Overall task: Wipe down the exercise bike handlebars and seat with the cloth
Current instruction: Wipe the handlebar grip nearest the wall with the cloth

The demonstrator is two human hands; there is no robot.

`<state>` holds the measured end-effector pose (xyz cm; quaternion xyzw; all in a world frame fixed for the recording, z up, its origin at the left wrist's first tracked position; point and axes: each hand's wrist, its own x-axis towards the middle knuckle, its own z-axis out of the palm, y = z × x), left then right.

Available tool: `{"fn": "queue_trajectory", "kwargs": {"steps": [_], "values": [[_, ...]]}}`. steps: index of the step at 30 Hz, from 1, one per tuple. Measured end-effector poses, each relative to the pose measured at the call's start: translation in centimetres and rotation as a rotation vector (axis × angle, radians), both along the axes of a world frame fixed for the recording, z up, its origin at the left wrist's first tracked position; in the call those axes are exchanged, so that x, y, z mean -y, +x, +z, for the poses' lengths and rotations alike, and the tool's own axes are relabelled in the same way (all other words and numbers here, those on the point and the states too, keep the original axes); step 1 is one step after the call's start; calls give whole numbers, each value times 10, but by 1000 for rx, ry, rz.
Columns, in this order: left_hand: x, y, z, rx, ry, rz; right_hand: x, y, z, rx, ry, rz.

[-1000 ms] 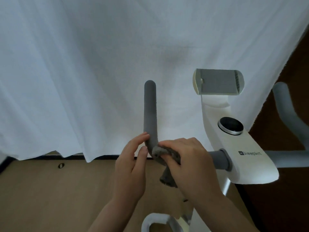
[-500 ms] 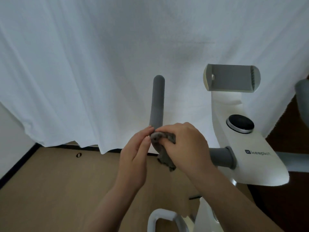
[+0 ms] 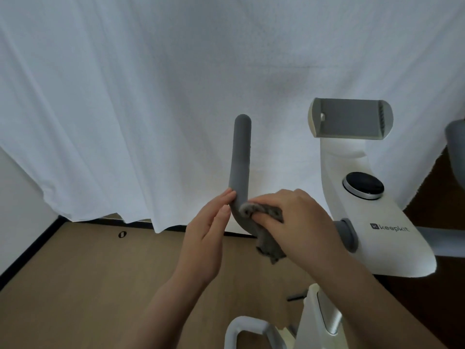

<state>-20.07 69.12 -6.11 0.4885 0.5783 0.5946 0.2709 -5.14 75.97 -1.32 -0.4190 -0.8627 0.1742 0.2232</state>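
Cloth [image 3: 264, 212], grey and crumpled, is pinched by the right hand [image 3: 294, 222] and pressed against the bend of the left handlebar [image 3: 240, 170], where the upright grey part curves toward the white bike body [image 3: 382, 238]. The fingers of this hand are curled around the cloth, and 1 loose end of it hangs down under the bar. The left hand [image 3: 208, 233] holds nothing; its fingers are straight and close together, and the fingertips [image 3: 230, 195] touch the outer side of the same bar just across from the cloth, so it seems to steady the bar.

I judge that the step in hand is the wiping of the left handlebar, at its lower curve. The upper part of this bar, up to the rounded tip, is free of the cloth. The next move probably calls for sliding the cloth up along the bar with the fingers wrapped around it, so that all sides are rubbed. After this the right handlebar [image 3: 455, 142], only partly visible at the frame edge, remains to be wiped, and also the seat, which is not in view.
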Motion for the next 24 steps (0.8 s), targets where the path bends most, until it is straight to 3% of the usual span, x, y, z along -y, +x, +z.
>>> {"fn": "queue_trajectory", "kwargs": {"steps": [2, 18, 24], "values": [[-1, -3, 0, -7, -13, -14, -2, 11, 0, 79, 23, -40], [-8, 1, 1, -86, 12, 116, -11, -14, -2, 30, -42, -99], [-10, -6, 2, -125, 3, 93, -2, 16, 15, 90, -39, -102]]}}
